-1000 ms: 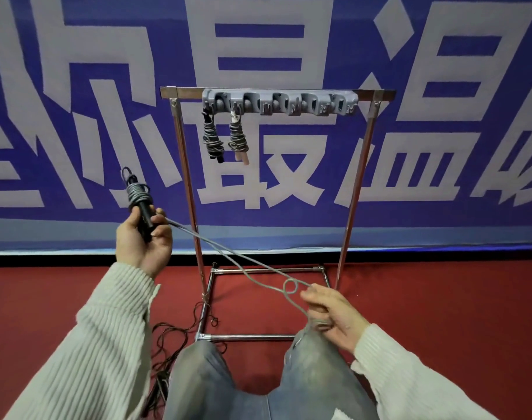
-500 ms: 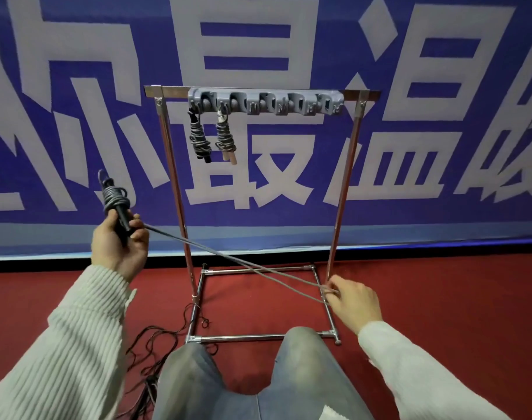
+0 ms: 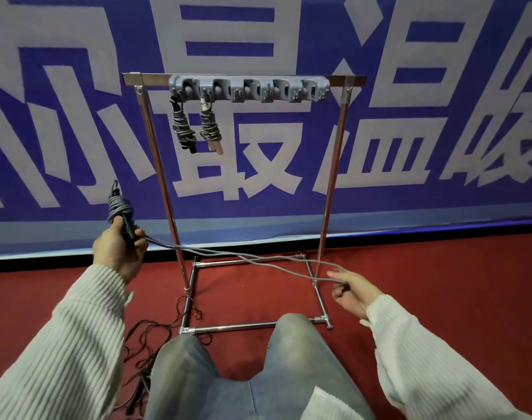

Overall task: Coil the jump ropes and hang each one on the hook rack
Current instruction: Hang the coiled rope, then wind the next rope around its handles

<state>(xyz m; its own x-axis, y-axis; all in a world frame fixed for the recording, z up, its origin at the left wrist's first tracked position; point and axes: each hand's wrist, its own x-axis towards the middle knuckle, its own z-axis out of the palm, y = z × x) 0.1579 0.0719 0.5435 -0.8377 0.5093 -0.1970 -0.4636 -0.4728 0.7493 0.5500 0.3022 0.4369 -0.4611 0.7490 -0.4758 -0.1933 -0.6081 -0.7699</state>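
My left hand (image 3: pixel 117 250) grips the black handles of a grey jump rope (image 3: pixel 120 207), with several turns of cord wound round them above my fist. The loose doubled cord (image 3: pixel 246 257) runs right and down to my right hand (image 3: pixel 351 291), which pinches its far bend between thumb and fingers. The grey hook rack (image 3: pixel 249 89) sits on the top bar of a chrome stand (image 3: pixel 331 183). Two coiled ropes hang from its left hooks: one with black handles (image 3: pixel 182 128), one with tan handles (image 3: pixel 210 128).
A dark rope (image 3: pixel 155 334) lies tangled on the red carpet by the stand's left foot, beside my left knee. My knees (image 3: pixel 243 359) are at the stand's front bar. A blue banner with white characters (image 3: pixel 410 147) stands behind the stand.
My right hand has pulled the doubled cord out to the right, away from my knees. My left hand stays raised with the wound handles. The view has tilted down a little.
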